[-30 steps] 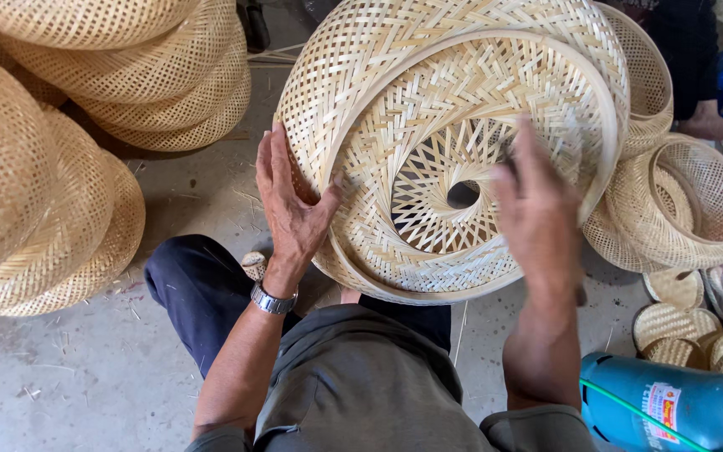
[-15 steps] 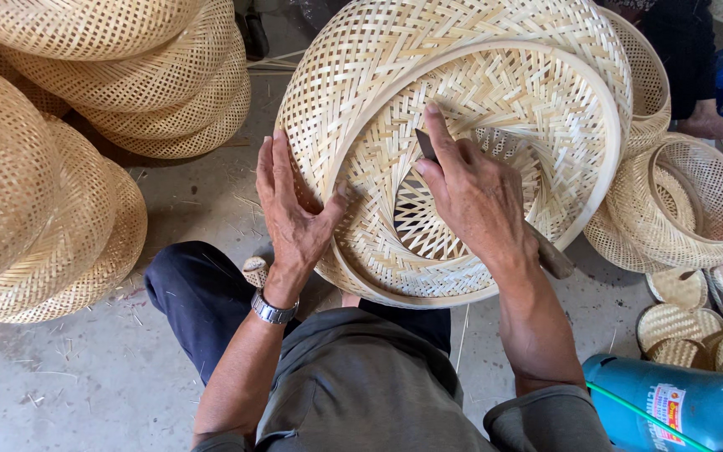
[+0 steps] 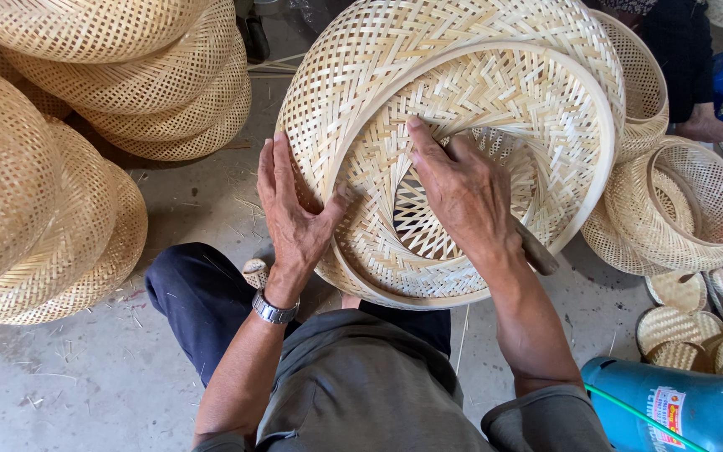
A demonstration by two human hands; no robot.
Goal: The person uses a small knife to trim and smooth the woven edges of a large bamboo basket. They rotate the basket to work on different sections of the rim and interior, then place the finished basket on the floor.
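Note:
A large woven bamboo basket (image 3: pixel 495 92) with a round rim and an open star-shaped centre leans over my knees, nested inside a larger woven one (image 3: pixel 353 75). My left hand (image 3: pixel 293 209), with a watch on its wrist, lies flat with spread fingers against the left outer side. My right hand (image 3: pixel 460 186) reaches inside the basket, fingers pressed on the inner wall just above the centre opening. It grips a tool whose brown wooden handle (image 3: pixel 537 249) sticks out below the wrist; the working end is hidden.
Stacks of domed bamboo baskets stand at the left (image 3: pixel 43 201) and upper left (image 3: pixel 161 84). Smaller baskets (image 3: pixel 679 209) and small woven discs (image 3: pixel 679 326) lie at the right. A blue gas cylinder (image 3: pixel 679 406) sits bottom right. Another person (image 3: pixel 688 75) sits top right.
My right hand has slid from the right of the centre opening leftward and upward across the inside of the basket. The left hand has stayed on the outer side.

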